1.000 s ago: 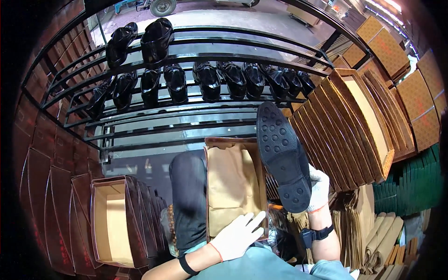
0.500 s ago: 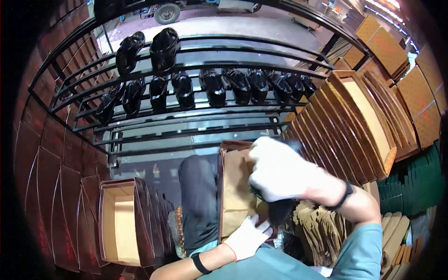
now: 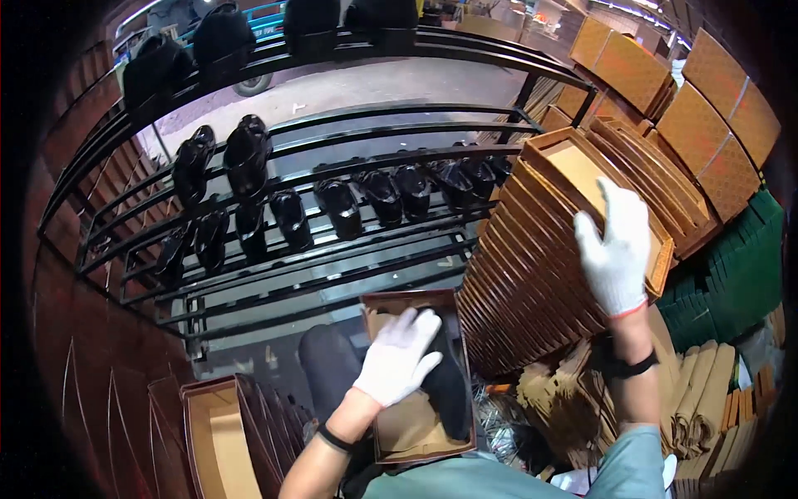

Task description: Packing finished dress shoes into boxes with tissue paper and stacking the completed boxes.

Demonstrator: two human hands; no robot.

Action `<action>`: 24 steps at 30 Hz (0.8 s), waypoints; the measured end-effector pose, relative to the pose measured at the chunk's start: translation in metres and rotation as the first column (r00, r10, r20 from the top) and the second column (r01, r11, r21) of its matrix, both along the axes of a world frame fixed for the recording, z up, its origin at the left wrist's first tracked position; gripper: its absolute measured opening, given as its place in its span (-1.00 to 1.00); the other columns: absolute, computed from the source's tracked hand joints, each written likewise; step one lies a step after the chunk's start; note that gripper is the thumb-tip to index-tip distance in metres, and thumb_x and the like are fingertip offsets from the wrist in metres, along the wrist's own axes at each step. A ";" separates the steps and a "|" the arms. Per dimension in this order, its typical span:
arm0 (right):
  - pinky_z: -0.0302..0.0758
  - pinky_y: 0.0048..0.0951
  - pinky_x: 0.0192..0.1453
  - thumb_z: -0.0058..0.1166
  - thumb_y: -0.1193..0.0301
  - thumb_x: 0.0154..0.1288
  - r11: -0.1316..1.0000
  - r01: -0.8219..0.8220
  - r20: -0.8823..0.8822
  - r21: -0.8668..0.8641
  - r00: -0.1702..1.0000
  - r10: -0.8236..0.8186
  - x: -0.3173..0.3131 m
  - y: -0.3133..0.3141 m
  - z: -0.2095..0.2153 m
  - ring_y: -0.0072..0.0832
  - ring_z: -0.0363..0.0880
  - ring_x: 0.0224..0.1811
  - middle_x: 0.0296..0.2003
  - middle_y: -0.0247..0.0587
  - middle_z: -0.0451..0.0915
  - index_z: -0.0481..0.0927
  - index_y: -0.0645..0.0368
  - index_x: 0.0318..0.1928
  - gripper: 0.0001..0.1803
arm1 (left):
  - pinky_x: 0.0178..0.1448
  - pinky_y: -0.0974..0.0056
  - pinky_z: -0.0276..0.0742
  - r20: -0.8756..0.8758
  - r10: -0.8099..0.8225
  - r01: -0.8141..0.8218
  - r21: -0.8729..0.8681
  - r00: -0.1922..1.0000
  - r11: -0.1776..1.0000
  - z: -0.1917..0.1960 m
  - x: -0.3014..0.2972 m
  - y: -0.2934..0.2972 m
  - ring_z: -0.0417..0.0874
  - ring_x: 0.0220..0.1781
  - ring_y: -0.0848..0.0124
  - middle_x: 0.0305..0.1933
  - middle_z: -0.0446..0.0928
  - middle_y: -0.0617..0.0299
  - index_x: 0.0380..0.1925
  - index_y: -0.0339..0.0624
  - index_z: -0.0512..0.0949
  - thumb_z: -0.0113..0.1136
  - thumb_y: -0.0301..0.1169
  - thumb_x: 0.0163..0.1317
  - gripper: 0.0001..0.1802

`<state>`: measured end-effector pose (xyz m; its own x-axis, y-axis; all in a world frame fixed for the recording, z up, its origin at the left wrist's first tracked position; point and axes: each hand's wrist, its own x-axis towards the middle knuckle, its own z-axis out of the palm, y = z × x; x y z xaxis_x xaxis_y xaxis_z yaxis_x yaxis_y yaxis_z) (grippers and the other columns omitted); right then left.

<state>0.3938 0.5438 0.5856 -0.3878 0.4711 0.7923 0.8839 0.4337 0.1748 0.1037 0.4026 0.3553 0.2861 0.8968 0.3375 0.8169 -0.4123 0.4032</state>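
On my lap lies a long dark-red shoebox (image 3: pixel 378 453), lined with tan paper (image 3: pixel 407 428). Inside it, along the right side, is a long black shoe (image 3: pixel 450 397), its upper part partly covered by my hand. My left hand (image 3: pixel 397 358), in a white glove, reaches over the box with fingers stretched and thumb apart, the fingertips at the shoe. My right hand (image 3: pixel 617 245), also gloved in white, is raised at the right in front of a stack of orange-brown box lids or trays (image 3: pixel 532 249). Its thumb and fingers are apart with nothing between them.
Ahead stands a black metal rack (image 3: pixel 332 137) with several glossy black shoes (image 3: pixel 337 204). Dark-red boxes (image 3: pixel 204 424) line the left. At the right are patterned brown boxes (image 3: pixel 706 125), green folded card (image 3: pixel 740 274) and tan paper bundles (image 3: pixel 565 391).
My right hand has let go of the black shoe and moved up and right to the orange-brown stack. My left hand has moved up over the box. The view has shifted.
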 end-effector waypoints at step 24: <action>0.39 -0.12 0.68 0.41 0.42 0.46 0.216 -0.855 -0.840 -0.472 0.362 -0.404 -0.017 -0.209 -0.236 -0.24 0.48 0.54 0.54 0.01 0.47 0.14 0.30 0.74 -0.01 | 0.79 0.08 0.28 0.678 0.537 0.071 -0.651 0.501 0.756 -0.011 0.025 -0.190 0.34 0.77 0.05 0.78 0.23 -0.20 0.83 -0.33 -0.16 0.61 -0.30 0.33 0.32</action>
